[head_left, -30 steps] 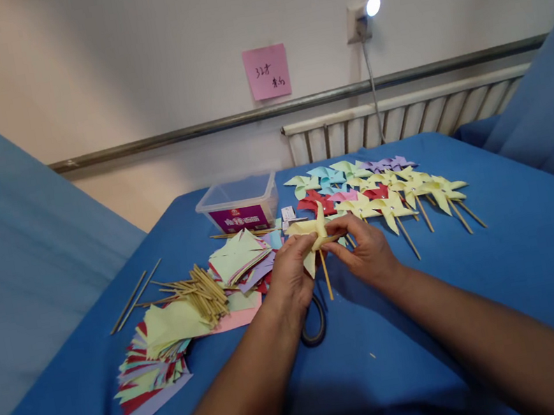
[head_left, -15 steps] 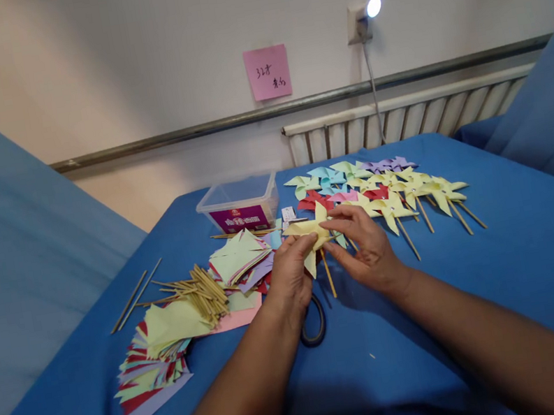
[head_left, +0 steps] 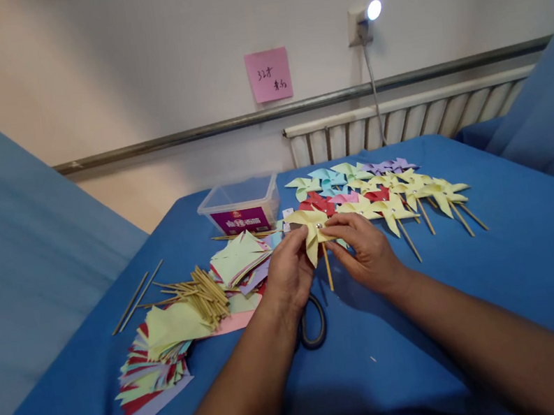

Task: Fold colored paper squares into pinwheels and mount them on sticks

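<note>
A yellow paper pinwheel on a thin wooden stick is held up over the table, with a small shiny pin at its centre. My left hand grips it from the left, thumb at the paper's edge and fingertips hidden behind. From the other side, my right hand pinches the right blade close to the pin. The stick points down between the two hands. Below my left wrist lie black-handled scissors, partly covered by the forearm.
Several finished pinwheels in mixed colours lie at the back right. On the left are a pile of wooden sticks, fanned coloured paper and a stack of cut paper. Behind them stands a clear plastic box with a purple label.
The pinwheel has turned and its blades sit differently; the centre pin now shows. My left thumb has shifted from the middle of the paper to its left edge.
</note>
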{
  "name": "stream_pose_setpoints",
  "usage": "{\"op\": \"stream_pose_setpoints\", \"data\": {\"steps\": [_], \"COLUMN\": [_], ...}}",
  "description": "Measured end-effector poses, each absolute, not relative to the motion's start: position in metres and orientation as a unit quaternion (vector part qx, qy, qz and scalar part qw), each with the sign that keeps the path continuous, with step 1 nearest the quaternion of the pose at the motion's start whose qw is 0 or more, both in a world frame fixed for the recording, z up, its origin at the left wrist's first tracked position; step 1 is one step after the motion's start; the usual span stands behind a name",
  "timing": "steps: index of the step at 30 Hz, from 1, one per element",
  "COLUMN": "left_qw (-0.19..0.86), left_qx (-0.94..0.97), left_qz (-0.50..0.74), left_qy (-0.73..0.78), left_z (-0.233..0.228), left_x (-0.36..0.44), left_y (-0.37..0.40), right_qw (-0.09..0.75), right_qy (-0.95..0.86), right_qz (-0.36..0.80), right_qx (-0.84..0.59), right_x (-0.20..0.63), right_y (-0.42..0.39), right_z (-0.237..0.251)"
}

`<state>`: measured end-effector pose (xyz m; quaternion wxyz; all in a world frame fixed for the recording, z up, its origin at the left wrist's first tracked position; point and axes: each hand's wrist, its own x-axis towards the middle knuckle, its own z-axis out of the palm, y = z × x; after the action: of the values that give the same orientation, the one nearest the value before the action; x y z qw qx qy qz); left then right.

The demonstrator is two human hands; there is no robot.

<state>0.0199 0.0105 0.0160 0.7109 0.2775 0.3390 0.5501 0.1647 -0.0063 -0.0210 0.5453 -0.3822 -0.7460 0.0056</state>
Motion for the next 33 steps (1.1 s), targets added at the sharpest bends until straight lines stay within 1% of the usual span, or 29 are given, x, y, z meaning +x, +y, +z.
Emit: {"op": "stream_pose_setpoints", "data": {"steps": [9,13,16,18,21,23,25,28,33], "left_qw": [0.69,0.674,0.66,0.65,0.628,0.615,0.607,0.611,0.593], "left_qx": [0.324,0.335,0.327,0.321,0.322,0.328,0.333,0.341,0.376], "left_qz": [0.549,0.551,0.566,0.58,0.602,0.613,0.619,0.61,0.603], "left_qy": [0.342,0.362,0.37,0.372,0.374,0.372,0.37,0.371,0.379], "left_z": [0.01,0.008,0.009,0.011,0.013,0.012,0.01,0.009,0.01], "left_x": [0.019,0.019,0.019,0.018,0.018,0.018,0.018,0.019,0.02], "left_y": [0.011,0.011,0.012,0.012,0.013,0.014,0.014,0.014,0.014], "right_qw": [0.528,0.535,0.581,0.586,0.534,0.508,0.495,0.493,0.515], "right_qy": [-0.752,-0.748,-0.685,-0.626,-0.577,-0.555,-0.534,-0.52,-0.51], "right_qz": [-0.003,0.03,0.106,0.199,0.365,0.458,0.525,0.558,0.549], "right_qx": [-0.394,-0.392,-0.427,-0.474,-0.499,-0.473,-0.441,-0.419,-0.417], "right_x": [0.165,0.163,0.159,0.154,0.144,0.137,0.132,0.131,0.135], "right_y": [-0.007,-0.008,-0.009,-0.01,-0.011,-0.011,-0.011,-0.009,-0.007], "right_z": [-0.021,-0.02,-0.022,-0.025,-0.032,-0.035,-0.038,-0.038,-0.035]}}
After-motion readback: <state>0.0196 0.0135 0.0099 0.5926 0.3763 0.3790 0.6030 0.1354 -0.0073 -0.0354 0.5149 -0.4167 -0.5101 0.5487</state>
